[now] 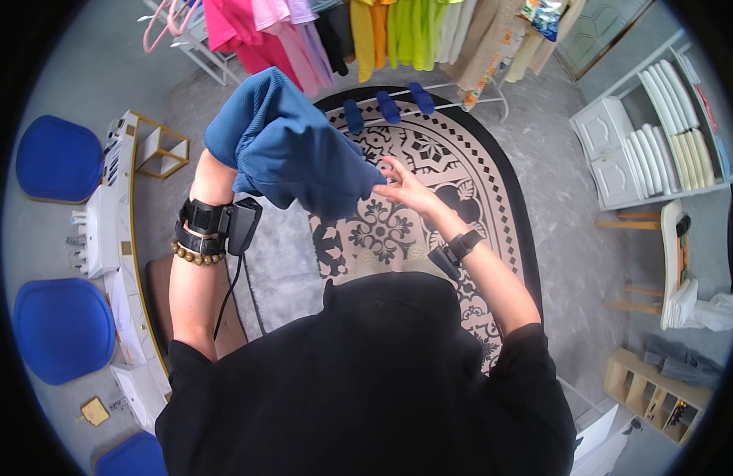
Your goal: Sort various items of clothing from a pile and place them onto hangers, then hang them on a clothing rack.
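A blue ribbed garment [295,147] hangs bunched in front of me, above the rug. Up to the wrist, my left forearm [214,176] goes into the cloth at its left side, so the left hand is hidden inside or behind it. My right hand [406,189] is at the garment's right edge, thumb and fingertips closing on a small bit of the fabric. Both wrists wear black straps with small devices, and a beaded bracelet [197,255] sits on the left arm.
Ahead, a rack holds colourful clothes [418,36], with blue slippers [388,107] on its lower bar. A patterned rug [453,147] covers the floor. Blue chairs [63,329] and a white counter [127,262] line the left; a white shelf unit [612,151] with folded items stands right.
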Available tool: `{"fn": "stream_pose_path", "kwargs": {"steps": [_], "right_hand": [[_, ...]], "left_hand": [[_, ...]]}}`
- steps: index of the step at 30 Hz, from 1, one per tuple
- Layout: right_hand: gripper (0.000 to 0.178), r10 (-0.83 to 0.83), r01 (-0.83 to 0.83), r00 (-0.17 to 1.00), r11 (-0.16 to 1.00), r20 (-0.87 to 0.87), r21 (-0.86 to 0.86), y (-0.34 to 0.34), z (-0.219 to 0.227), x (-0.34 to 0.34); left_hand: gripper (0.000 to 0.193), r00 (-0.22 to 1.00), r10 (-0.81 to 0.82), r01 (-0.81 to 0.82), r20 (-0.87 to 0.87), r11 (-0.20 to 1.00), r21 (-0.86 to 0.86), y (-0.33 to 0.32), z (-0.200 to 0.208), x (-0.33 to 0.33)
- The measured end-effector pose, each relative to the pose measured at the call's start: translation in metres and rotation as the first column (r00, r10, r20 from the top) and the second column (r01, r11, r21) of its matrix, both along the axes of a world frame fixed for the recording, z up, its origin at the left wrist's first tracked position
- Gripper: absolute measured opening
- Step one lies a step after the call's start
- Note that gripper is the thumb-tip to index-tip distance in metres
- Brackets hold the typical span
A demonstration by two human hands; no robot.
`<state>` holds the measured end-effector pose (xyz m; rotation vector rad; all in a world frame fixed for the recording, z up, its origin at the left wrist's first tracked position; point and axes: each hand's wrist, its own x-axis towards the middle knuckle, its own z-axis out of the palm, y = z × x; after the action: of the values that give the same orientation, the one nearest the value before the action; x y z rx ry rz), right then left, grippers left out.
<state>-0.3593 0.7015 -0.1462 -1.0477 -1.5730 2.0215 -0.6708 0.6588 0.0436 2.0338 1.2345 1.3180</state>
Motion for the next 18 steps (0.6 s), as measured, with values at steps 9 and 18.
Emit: {"fn": "stream_pose_path", "kwargs": {"steps": [9, 18], "right_hand": [[0.028, -0.231, 0.243, 0.969, 0.953, -0.081, 0.181, 0.006, 0.049, 0.021], [0.058, -0.432, 0.388, 0.899, 0.704, -0.074, 0.595, 0.042, 0.081, 0.038]], "left_hand": [[0.050, 0.982, -0.116, 0.109, -0.151, 0.993, -0.050, -0.042, 0.003, -0.122], [0.048, 0.247, -0.238, 0.759, 0.939, 0.651, -0.035, -0.032, -0.010, -0.049]]}}
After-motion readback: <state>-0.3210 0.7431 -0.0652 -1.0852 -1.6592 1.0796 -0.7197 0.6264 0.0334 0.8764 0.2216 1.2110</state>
